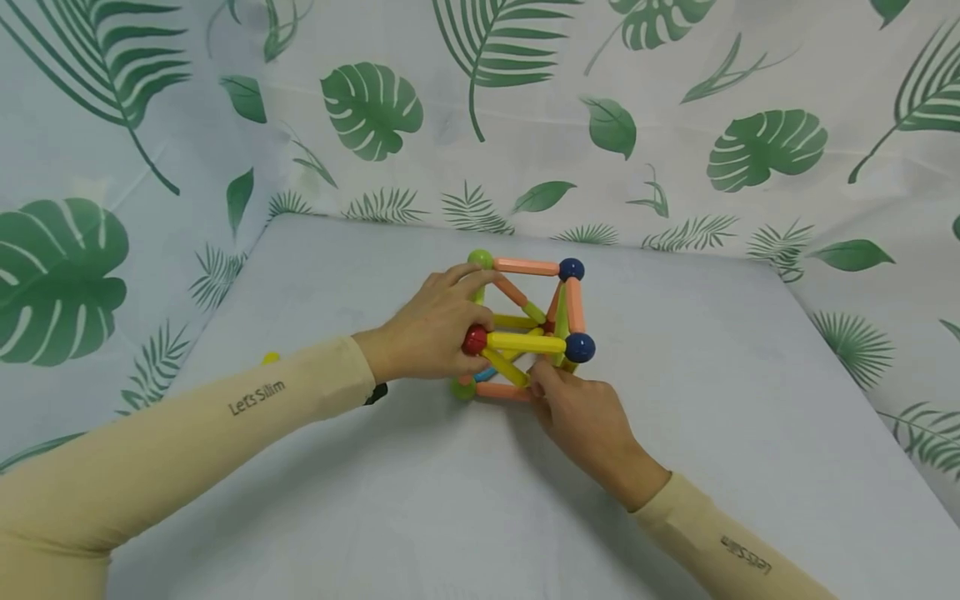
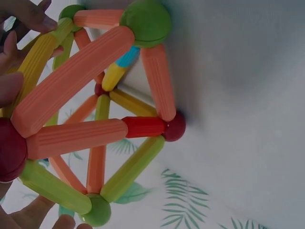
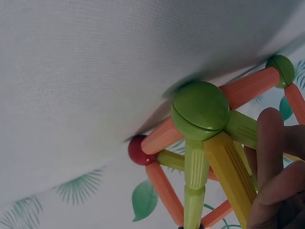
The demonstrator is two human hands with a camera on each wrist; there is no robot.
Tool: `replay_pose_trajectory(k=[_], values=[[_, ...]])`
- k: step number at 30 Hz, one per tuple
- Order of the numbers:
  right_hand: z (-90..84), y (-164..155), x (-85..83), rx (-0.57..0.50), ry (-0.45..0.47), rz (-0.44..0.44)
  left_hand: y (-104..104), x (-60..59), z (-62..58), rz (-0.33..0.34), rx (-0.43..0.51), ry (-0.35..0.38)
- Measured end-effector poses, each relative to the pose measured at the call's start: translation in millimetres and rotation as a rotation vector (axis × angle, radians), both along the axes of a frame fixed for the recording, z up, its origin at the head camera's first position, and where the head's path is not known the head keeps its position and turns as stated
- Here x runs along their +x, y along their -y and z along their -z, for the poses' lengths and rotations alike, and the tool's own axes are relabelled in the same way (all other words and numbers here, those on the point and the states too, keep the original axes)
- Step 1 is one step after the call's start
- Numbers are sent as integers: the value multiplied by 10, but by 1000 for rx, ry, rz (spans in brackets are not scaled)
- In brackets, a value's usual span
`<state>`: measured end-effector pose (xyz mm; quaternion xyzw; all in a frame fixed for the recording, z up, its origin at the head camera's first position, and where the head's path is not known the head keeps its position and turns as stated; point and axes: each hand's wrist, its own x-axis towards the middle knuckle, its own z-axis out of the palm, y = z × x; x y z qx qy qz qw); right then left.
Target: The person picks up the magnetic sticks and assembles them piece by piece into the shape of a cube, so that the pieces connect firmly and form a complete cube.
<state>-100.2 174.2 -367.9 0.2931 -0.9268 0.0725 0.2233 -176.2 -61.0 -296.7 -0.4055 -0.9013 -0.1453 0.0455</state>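
A cube-like frame of coloured rods and balls [image 1: 528,325] stands on the white table [image 1: 420,500]. My left hand [image 1: 474,321] grips its left side, with one finger over the top green ball [image 1: 480,259] and the thumb by the red ball [image 1: 474,340]. Low at the front, my right hand [image 1: 538,385] pinches the frame where a yellow rod [image 1: 504,367] meets an orange rod [image 1: 501,391]. The left wrist view shows the frame [image 2: 95,129] close up with my fingers [image 2: 12,52] on it. In the right wrist view, my fingers [image 3: 271,157] lie beside a yellow rod [image 3: 231,174] under a green ball [image 3: 200,109].
A small yellow piece [image 1: 270,358] lies on the table behind my left sleeve. A leaf-print cloth [image 1: 600,125] hangs behind and to both sides of the table. The table's far edge runs just behind the frame.
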Motion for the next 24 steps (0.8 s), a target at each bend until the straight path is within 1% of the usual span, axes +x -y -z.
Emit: replay_pose_trajectory(k=[5,10,17,19,24], values=[[-15,-20,5,-21,10,7,-21,28,18,-15,6,-9],[-23,-10,9,-18,16,24,-12,22,25,2,29,-3],[-5,42,-25,-8,-64,-22,-13,-14,22,30,44,19],[-4,55,-31,-3,-72,-26,-8,-27,26,35,48,25],[-32,58,17,56,-131,-42,-6,-53,12,54,49,22]])
